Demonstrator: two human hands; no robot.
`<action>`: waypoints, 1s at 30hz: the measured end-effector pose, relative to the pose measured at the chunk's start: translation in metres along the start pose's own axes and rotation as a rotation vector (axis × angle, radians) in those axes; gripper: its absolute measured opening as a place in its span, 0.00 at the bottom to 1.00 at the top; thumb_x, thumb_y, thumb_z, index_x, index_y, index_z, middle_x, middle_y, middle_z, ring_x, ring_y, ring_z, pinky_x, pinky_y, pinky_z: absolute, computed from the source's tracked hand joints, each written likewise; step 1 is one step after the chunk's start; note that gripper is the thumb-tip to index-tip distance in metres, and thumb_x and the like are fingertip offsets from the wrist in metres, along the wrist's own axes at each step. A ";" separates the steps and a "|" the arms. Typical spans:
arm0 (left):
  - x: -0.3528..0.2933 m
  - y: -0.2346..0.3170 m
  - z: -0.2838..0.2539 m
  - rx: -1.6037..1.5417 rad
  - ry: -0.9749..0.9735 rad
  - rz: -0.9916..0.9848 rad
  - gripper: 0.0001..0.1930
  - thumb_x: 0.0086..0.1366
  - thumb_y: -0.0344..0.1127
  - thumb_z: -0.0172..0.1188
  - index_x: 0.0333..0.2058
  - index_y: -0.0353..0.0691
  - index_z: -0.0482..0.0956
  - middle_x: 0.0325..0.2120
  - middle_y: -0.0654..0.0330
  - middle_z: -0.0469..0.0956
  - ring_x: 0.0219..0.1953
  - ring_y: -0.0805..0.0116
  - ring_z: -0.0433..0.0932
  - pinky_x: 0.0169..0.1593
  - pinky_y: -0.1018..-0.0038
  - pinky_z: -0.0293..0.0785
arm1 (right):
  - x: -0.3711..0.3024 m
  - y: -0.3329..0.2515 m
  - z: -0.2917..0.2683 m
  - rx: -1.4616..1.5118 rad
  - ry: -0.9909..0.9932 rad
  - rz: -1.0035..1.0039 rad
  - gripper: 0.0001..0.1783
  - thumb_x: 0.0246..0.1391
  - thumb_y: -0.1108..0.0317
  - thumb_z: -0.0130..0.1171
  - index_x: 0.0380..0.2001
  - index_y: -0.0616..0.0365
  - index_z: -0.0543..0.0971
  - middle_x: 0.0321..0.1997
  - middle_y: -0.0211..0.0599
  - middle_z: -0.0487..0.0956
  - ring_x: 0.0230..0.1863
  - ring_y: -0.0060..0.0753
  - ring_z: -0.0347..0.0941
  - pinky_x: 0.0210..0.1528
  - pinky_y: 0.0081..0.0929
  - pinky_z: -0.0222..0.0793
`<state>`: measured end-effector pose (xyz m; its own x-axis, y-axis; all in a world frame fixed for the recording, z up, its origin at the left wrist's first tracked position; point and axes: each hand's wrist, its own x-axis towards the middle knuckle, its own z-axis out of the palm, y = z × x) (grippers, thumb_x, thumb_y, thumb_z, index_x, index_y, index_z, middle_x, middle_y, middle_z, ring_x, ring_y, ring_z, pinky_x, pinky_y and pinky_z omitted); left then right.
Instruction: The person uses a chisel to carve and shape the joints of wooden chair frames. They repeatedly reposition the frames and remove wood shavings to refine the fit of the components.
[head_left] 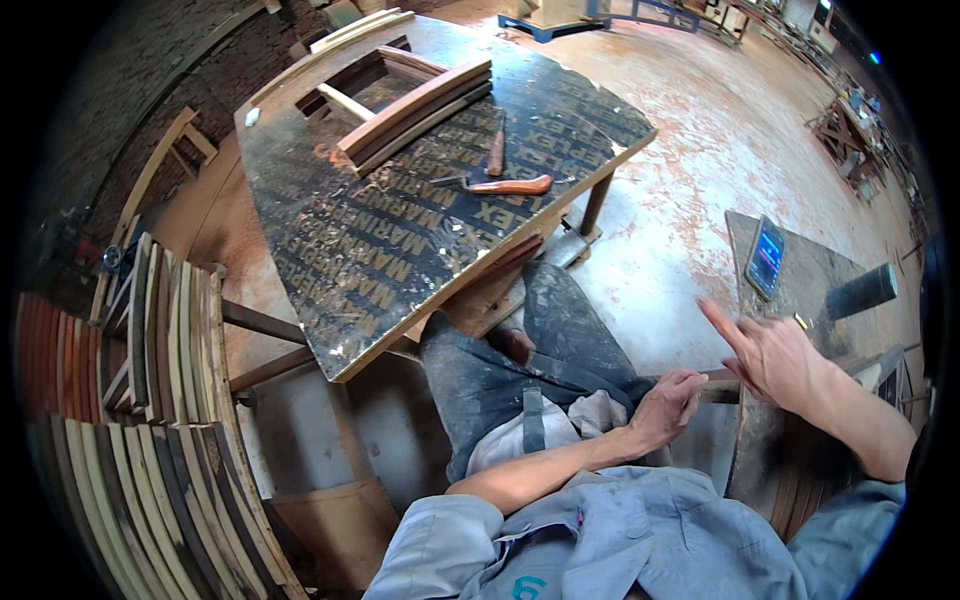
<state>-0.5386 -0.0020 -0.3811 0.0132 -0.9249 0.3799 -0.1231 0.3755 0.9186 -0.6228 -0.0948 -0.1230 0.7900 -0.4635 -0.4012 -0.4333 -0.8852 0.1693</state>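
My right hand [775,362] is raised at the near edge of a side bench, its index finger stretched out and the other fingers bent, holding nothing I can see. Beyond that fingertip lies a phone [766,260] with a lit screen. My left hand [667,410] rests low near my right knee, fingers curled in; whatever may be inside them is hidden. On the worktable [400,265] ahead are a hooked tool with an orange-brown wooden handle [512,186] and a second wooden-handled tool [497,150]. Behind them sits a curved wooden frame [415,110].
A dark cylinder [862,292] stands on the side bench [742,235] to the right. Stacked curved wooden slats [165,500] fill the left side. Wood shavings and dust are scattered over the tabletop. A blue-based stand [545,28] is at the back.
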 end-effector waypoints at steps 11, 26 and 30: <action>0.002 0.012 -0.095 0.138 0.220 -0.175 0.20 0.66 0.25 0.60 0.57 0.33 0.77 0.50 0.46 0.79 0.53 0.47 0.78 0.57 0.63 0.75 | 0.231 -0.016 -0.038 0.299 0.678 -0.221 0.22 0.60 0.66 0.59 0.58 0.56 0.78 0.41 0.50 0.81 0.45 0.55 0.79 0.49 0.46 0.77; 0.217 0.039 -0.475 1.417 0.402 -0.011 0.29 0.62 0.38 0.70 0.60 0.32 0.76 0.58 0.40 0.76 0.62 0.43 0.73 0.66 0.56 0.69 | 0.440 0.042 0.045 0.650 1.124 0.156 0.10 0.60 0.70 0.57 0.42 0.54 0.83 0.43 0.42 0.79 0.52 0.47 0.73 0.57 0.45 0.65; 0.251 0.002 -0.495 1.430 0.258 -0.196 0.31 0.58 0.40 0.74 0.58 0.34 0.77 0.52 0.41 0.78 0.58 0.44 0.74 0.63 0.55 0.71 | 0.433 0.045 0.046 0.649 1.156 0.176 0.09 0.59 0.70 0.58 0.42 0.54 0.83 0.43 0.41 0.78 0.52 0.46 0.73 0.57 0.44 0.65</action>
<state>-0.0445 -0.2038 -0.2300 0.2999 -0.8594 0.4140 -0.9540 -0.2715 0.1274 -0.3198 -0.3340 -0.3305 0.4741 -0.6216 0.6236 -0.4382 -0.7809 -0.4452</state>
